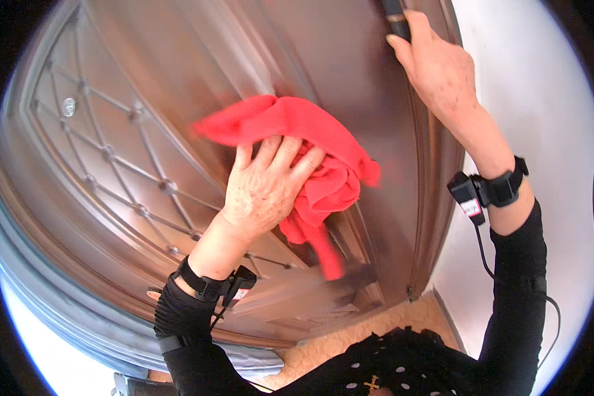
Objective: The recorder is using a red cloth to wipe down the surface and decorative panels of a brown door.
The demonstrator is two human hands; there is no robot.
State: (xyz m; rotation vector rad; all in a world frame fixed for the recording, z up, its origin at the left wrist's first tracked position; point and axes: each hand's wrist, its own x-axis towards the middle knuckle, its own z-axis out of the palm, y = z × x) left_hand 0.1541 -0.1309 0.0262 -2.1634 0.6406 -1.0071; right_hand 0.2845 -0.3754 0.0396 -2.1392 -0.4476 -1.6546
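Note:
A crumpled red cloth lies under the spread fingers of my left hand, against a glossy brown panelled door. The cloth's outer ends are blurred, and one end hangs below the palm. My left thumb and palm hide part of the door's moulding. Up at the top right, my right hand is closed around a black door handle. The handle's upper part runs out of the picture. Left of the cloth, the door carries a panel with a diamond lattice and a small round peephole.
A white wall stands along the door's right edge. Bluish-grey curtain fabric hangs at the lower left. Tan flooring shows beneath the door. Each wrist wears a strapped black device with a cable.

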